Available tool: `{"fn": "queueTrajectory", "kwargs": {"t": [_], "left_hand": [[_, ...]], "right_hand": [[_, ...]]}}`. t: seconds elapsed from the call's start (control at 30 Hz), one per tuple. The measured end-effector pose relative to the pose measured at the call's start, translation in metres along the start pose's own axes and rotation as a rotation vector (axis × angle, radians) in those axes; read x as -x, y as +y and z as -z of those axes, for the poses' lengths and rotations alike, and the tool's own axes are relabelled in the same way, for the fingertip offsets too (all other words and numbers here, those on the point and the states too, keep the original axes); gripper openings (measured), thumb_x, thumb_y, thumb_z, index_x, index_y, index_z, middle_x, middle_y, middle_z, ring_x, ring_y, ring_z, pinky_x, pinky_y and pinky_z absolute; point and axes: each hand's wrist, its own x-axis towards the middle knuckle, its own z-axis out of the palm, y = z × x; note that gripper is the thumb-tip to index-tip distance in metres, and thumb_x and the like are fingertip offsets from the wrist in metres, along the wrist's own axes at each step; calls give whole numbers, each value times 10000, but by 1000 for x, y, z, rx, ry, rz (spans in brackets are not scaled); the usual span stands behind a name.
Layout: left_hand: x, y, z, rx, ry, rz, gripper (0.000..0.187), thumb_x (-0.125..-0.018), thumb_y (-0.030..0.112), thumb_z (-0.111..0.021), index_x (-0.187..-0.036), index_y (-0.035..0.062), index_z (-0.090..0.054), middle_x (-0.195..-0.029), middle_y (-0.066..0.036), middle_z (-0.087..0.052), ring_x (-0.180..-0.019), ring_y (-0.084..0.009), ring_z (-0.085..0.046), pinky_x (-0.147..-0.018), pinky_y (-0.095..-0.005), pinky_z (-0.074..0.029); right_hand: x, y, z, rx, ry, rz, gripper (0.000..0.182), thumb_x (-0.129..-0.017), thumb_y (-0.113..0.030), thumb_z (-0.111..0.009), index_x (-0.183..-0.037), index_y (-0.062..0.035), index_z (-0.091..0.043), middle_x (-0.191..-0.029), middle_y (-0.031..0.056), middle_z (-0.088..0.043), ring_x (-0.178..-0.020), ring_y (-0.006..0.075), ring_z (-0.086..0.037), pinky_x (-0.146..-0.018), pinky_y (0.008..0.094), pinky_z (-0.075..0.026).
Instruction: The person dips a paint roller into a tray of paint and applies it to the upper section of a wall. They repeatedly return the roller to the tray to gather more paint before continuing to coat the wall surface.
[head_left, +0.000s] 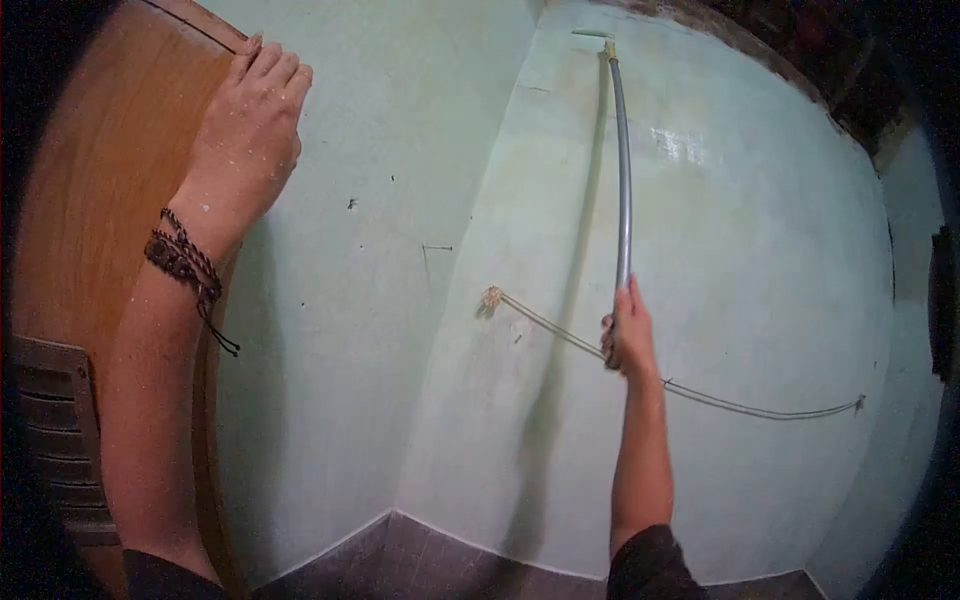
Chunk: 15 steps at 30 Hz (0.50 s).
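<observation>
My right hand (pixel 629 330) is wrapped round the lower part of a long grey pole (pixel 625 170). At the pole's top, past a yellowish joint, a thin pale green crosspiece, which looks like a paint roller (pixel 592 35), is up against the pale green wall (pixel 740 250). My left hand (pixel 255 115) is raised, its fingers curled over the upper edge of a brown wooden panel (pixel 120 200), perhaps a door or cabinet. Pale specks dot the left hand and forearm, and a dark braided bracelet (pixel 185 260) circles the wrist.
A doubled cord (pixel 760 410) sags across the wall behind my right forearm, from a knot (pixel 491 297) to a fixing at right. A nail (pixel 437 247) juts near the corner. A brown slatted plastic piece (pixel 60 430) stands lower left. Dark floor (pixel 440 555) lies below.
</observation>
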Motion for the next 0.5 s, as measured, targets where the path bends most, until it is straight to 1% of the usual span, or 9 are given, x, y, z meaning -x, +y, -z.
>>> {"fn": "queueTrajectory", "kwargs": {"t": [0.1, 0.17, 0.23, 0.3, 0.33, 0.37, 0.4, 0.43, 0.5], "left_hand": [[0, 1, -1, 8, -22, 21, 480, -657, -23, -614, -1124, 0, -507, -1169, -138, -518, -1209, -288, -425, -1123, -399, -231], [0, 2, -1, 5, -6, 22, 473, -663, -26, -607, -1124, 1, -506, -1169, -137, -518, -1210, -289, -424, -1123, -401, -231], [1, 3, -3, 2, 0, 21, 466, -668, -28, -601, -1123, 1, -505, -1168, -137, -518, -1211, -291, -423, -1123, -402, -231], [1, 0, -3, 15, 10, 4, 464, -671, -28, -599, -1124, 1, -503, -1157, -142, -519, -1207, -296, -425, -1121, -406, -234], [1, 0, -3, 7, 3, 5, 464, -671, -28, -599, -1124, 1, -503, -1157, -142, -519, -1207, -296, -425, -1121, -406, -234], [1, -1, -5, 18, 22, -1, 460, -668, -27, -604, -1116, 1, -504, -1151, -143, -519, -1203, -298, -426, -1118, -407, -238], [1, -1, -5, 30, 41, -8, 456, -665, -26, -608, -1108, 1, -504, -1144, -144, -519, -1199, -301, -428, -1115, -408, -242], [1, 0, -3, 24, 38, -8, 456, -665, -26, -608, -1108, 1, -504, -1144, -144, -519, -1199, -301, -428, -1115, -408, -242], [0, 1, 1, 33, 50, -15, 334, -710, -23, -570, -1042, -16, -531, -1083, -121, -541, -1154, -246, -453, -1121, -360, -232]], "right_hand": [[-61, -46, 5, 72, -40, 93, 475, -954, -393, -396, -1403, -261, -317, -597, 20, -434, -379, 125, -387, -349, 288, -365], [-93, -77, 1, 30, -114, 93, 455, -950, -395, -393, -1381, -260, -339, -591, 25, -436, -388, 132, -397, -358, 294, -366], [-126, -100, -13, 43, -89, 111, 415, -946, -384, -396, -1323, -210, -387, -581, 24, -430, -393, 135, -398, -360, 293, -358], [-146, -123, -30, 22, -90, 143, 355, -945, -376, -394, -1223, -159, -435, -581, 26, -432, -396, 139, -400, -361, 299, -350], [-160, -133, -38, 20, -101, 142, 355, -945, -376, -394, -1223, -159, -435, -581, 26, -432, -396, 139, -400, -361, 299, -350], [-173, -143, -44, 15, -136, 101, 361, -945, -393, -394, -1249, -199, -400, -601, 27, -438, -393, 123, -379, -352, 280, -343], [-181, -146, -47, 10, -171, 60, 372, -946, -411, -395, -1275, -239, -366, -622, 27, -444, -390, 108, -358, -344, 262, -336], [-185, -141, -50, 7, -178, 60, 372, -946, -411, -395, -1275, -239, -366, -622, 27, -444, -390, 108, -358, -344, 262, -336], [-193, -132, -59, 9, -83, 79, 349, -946, -415, -390, -1228, -211, -394, -601, 28, -433, -392, 109, -349, -346, 260, -335]]}}
